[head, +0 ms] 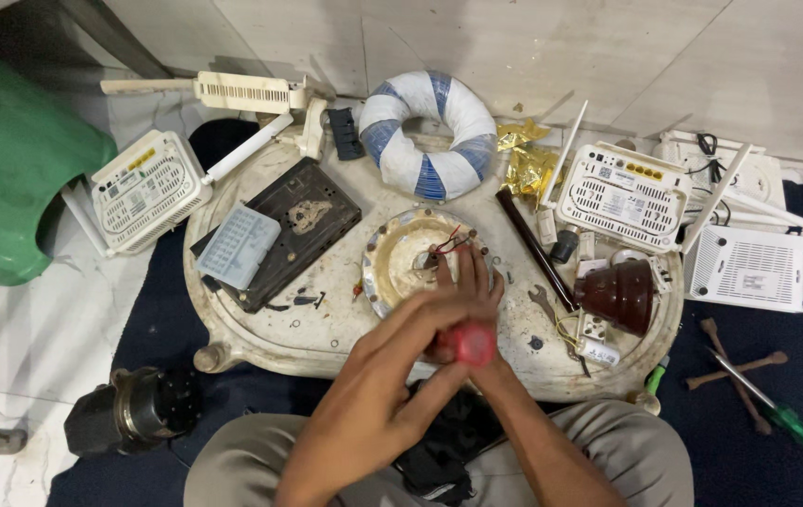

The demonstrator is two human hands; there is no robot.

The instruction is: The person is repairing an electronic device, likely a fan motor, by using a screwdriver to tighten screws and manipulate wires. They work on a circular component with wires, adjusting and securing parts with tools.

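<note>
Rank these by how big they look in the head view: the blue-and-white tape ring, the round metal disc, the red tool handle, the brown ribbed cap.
1. Blue-and-white tape ring and round metal disc: look about alike, and the hands partly cover the disc.
2. Brown ribbed cap.
3. Red tool handle, smallest, though nearest the camera.

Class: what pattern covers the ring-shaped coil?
Blue and white stripes on the coil, head view.

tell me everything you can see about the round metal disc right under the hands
The round metal disc lies flat on the worn white table, with a shiny dented rim, a cream inner face and red and black wires at its centre hole. The right hand touches its near edge; the left hand overlaps it.
</note>
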